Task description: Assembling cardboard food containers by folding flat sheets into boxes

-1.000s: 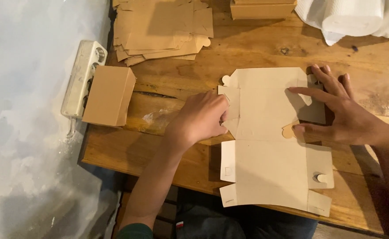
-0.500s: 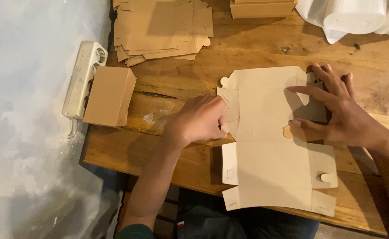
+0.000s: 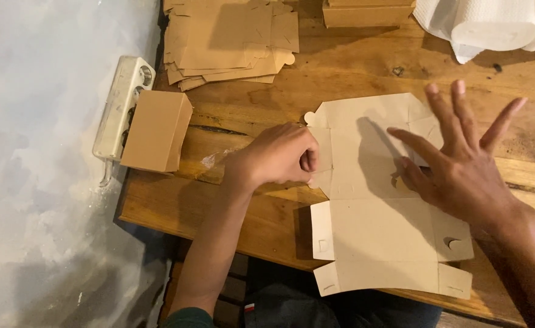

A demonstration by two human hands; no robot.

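Observation:
A flat die-cut cardboard box blank lies unfolded on the wooden table, its near end hanging over the table's front edge. My left hand is curled into a loose fist at the blank's left edge, fingers pinching a side flap there. My right hand hovers above the blank's right side with fingers spread wide, holding nothing; its thumb tip is close to the card.
A folded brown cardboard box sits at the table's left edge beside a white power strip. A stack of flat cardboard blanks lies at the back, more cardboard behind it, and white paper rolls at far right.
My right hand has lifted off the blank's right edge and spread its fingers. The blank has slid slightly toward me. My left hand stays at the left flap.

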